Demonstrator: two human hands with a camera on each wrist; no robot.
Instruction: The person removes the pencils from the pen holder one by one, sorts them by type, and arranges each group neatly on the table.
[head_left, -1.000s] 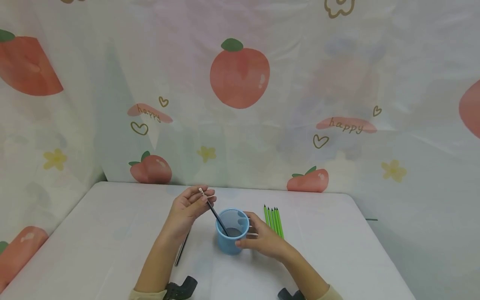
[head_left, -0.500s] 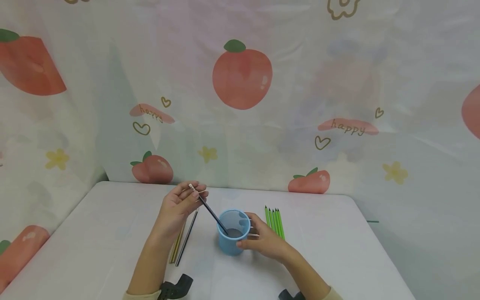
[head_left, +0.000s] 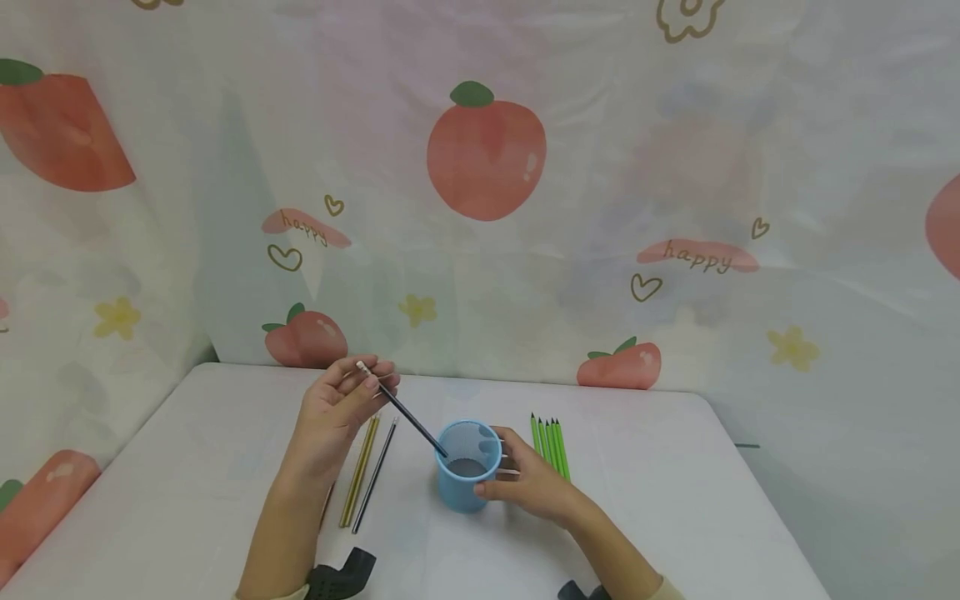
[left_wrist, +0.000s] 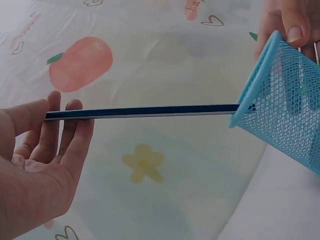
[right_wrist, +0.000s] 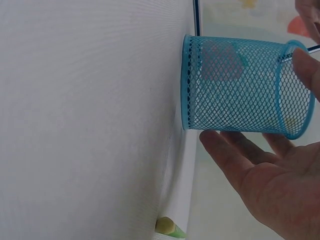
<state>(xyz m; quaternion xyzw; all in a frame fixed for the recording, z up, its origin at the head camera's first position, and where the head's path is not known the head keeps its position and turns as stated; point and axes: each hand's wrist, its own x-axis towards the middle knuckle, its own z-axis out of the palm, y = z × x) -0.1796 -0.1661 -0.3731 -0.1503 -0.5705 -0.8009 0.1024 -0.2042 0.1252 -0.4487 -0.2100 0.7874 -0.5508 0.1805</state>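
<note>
My left hand (head_left: 330, 412) pinches a dark pencil (head_left: 408, 417) near its white-tipped end, between thumb and fingers. The pencil slants down to the right, and its lower end is just inside the rim of a blue mesh pen cup (head_left: 459, 493). My right hand (head_left: 534, 483) grips the cup from the right, thumb near the rim and fingers along the side. In the left wrist view the pencil's end (left_wrist: 245, 108) shows at the cup's mouth. The right wrist view shows the mesh wall (right_wrist: 235, 85) between thumb and fingers.
Several green pencils (head_left: 551, 446) lie side by side beyond my right hand. Left of the cup lie gold pencils (head_left: 360, 475) and a dark pencil (head_left: 375, 475), with another pencil partly behind my left forearm. All rest on a white table (head_left: 660, 500) before a fruit-patterned backdrop (head_left: 487, 275).
My left hand has moved left and slightly up, drawing the pencil's lower end from deep in the cup toward its rim. The gold pencils have come into sight. Right hand and cup stay put.
</note>
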